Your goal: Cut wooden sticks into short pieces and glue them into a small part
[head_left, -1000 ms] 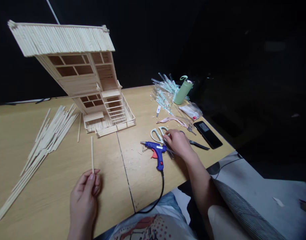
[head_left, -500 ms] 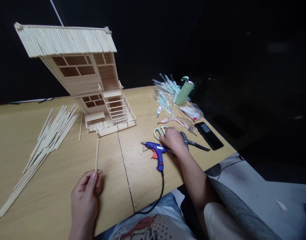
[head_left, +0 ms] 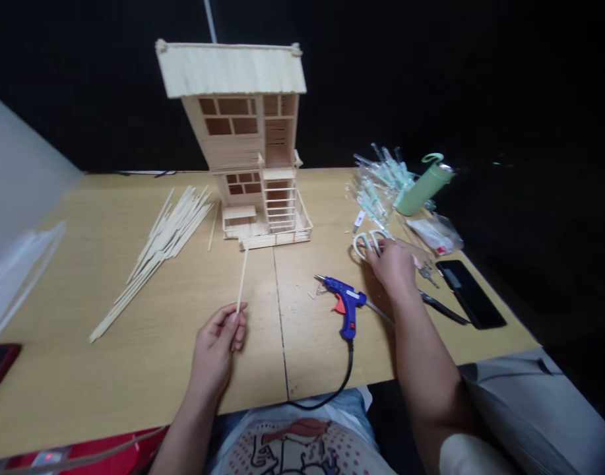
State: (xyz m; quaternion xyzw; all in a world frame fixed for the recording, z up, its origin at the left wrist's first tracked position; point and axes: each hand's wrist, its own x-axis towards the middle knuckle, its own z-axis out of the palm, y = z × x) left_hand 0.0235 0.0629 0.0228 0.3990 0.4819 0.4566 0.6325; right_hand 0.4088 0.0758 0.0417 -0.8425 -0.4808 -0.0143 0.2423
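My left hand (head_left: 220, 340) pinches a thin wooden stick (head_left: 242, 280) by its lower end, and the stick points away toward the model house. My right hand (head_left: 394, 264) is closed around the middle of a pair of scissors with white handles (head_left: 360, 247); the fingers hide the blades. A blue hot glue gun (head_left: 350, 303) with a red trigger lies between my hands, nozzle pointing left. Beyond them stands a two-storey stick house (head_left: 233, 148) with a slatted roof, ladder and fenced porch.
Loose sticks (head_left: 176, 227) are heaped left of the house. At right are a green bottle (head_left: 423, 188), wrapped glue-stick-like tubes (head_left: 381, 175), a plastic packet (head_left: 435, 234), keys (head_left: 427, 272), dark-handled scissors (head_left: 443, 309) and a phone (head_left: 470, 293). The gun's cord (head_left: 344, 379) runs over the front edge.
The view has swung left, so everything sits farther right in the picture. My right hand has shifted the white-handled scissors slightly away from the glue gun. My left hand still holds the stick.
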